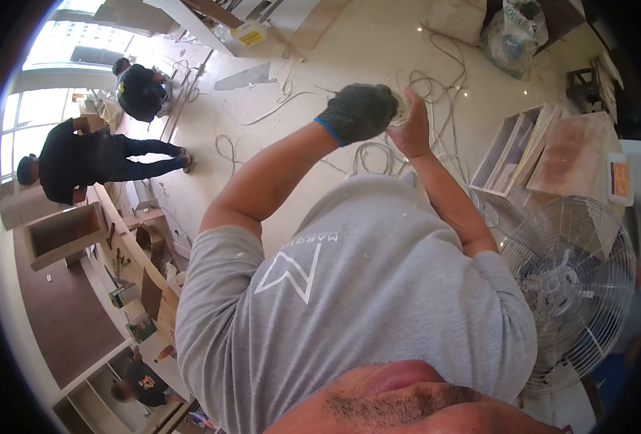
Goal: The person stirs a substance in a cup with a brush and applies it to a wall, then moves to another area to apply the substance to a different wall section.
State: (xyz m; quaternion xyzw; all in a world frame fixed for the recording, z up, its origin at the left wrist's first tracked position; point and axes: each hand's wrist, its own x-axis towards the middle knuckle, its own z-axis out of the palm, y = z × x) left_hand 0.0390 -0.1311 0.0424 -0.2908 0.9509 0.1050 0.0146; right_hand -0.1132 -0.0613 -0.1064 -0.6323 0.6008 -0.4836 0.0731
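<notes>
My left hand (361, 113) wears a dark glove with a blue cuff edge, its fingers curled closed. My right hand (412, 132) is bare and meets it, thumb and fingers around a pale, round thing (403, 107) between the two hands. Most of that thing is hidden by the glove, so its exact kind cannot be made out. Both arms reach out in front of my grey shirt (378, 289). Beyond and below the hands, loose cables (378, 155) lie coiled on the pale floor (277, 148).
A wire-cage fan (566, 286) stands close on my right, near wooden panels (570, 155) and an open box frame (508, 152). A white sack (515, 36) sits farther off. Two people in black (92, 159) are at the left; another person (143, 382) is by shelving. A workbench (136, 260) holds boxes.
</notes>
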